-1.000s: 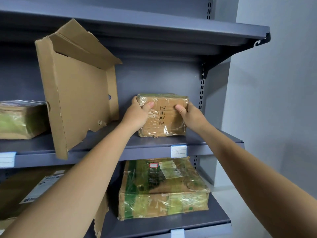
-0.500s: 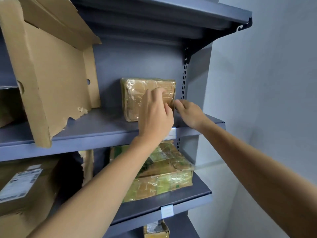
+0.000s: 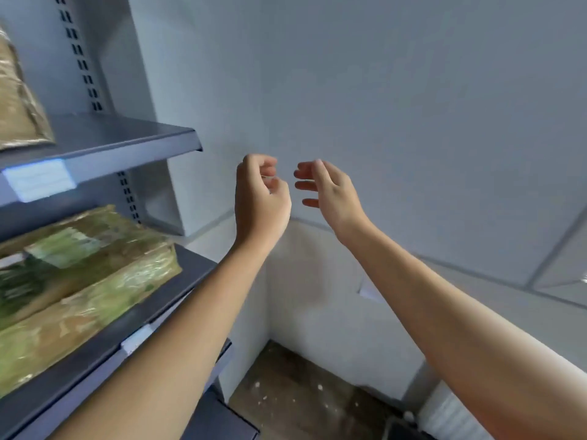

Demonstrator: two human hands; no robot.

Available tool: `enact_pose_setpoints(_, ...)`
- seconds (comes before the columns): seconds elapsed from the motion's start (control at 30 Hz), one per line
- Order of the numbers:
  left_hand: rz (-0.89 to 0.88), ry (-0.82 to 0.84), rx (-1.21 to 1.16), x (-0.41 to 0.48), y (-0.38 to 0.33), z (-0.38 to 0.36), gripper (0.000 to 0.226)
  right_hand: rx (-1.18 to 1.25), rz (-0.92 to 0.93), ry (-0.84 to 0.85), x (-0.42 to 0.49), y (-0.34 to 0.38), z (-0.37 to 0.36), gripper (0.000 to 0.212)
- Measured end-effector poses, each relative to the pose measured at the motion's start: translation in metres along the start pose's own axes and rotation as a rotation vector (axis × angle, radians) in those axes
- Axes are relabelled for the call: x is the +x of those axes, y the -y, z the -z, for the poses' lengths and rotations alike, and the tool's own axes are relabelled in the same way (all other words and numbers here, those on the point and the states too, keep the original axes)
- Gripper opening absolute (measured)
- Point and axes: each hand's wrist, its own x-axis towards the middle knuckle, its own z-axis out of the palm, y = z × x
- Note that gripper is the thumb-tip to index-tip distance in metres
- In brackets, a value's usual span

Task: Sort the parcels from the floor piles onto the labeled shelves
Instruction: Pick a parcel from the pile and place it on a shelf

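Off the right end of the upper shelf (image 3: 127,134), clear of it and before the bare wall (image 3: 413,90): left hand (image 3: 260,198) loosely curled round nothing, right hand (image 3: 330,192) slack-fingered and likewise empty, close together but not touching. Judged to be between parcels, with the next pickup due from the floor (image 3: 301,392); only a strip of that in view at the bottom, no pile on it. To do the step well: look down and find the pile before reaching; take one parcel at a time; read its label first, then match it to the white tag (image 3: 38,179) on the shelf's front edge; grip at opposite sides with both hands, against a film wrap likely slippery; set it flat and push it well in from the front edge. As for what is shelved: on the upper shelf, toward its left, a brown parcel (image 3: 19,100) in clear film, cut off by the frame, standing back from the front edge; on the lower shelf (image 3: 197,265), a wider green parcel (image 3: 79,281) lying flat, reaching near the front edge and right end, above a second tag (image 3: 136,339). Tag text too blurred to read. Bare room at the upper shelf's right end.
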Motion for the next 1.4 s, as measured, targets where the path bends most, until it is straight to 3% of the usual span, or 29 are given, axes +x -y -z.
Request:
enact_pose_setpoints(0.4,0.119,0.469,-0.306,-0.217,-0.124,-0.184,0.021,-0.115,-0.155,-0.393,-0.182,-0.048,0.264,0.026)
enact_pose_setpoints(0.87,0.161,0.848,-0.479,-0.493,-0.312,-0.3,0.019,-0.268,-0.226,-0.692,-0.422,-0.044,0.532,0.027)
enact_pose_setpoints(1.13,0.133,0.995,-0.542,-0.568,-0.385,-0.378,0.019,-0.296,-0.256,-0.829,-0.477,-0.054,0.647,0.028)
enact_pose_setpoints(1.4,0.237,1.051,-0.542,-0.616,-0.417,-0.493,0.019,-0.345,-0.316,-0.875,-0.479,-0.078,0.762,0.025)
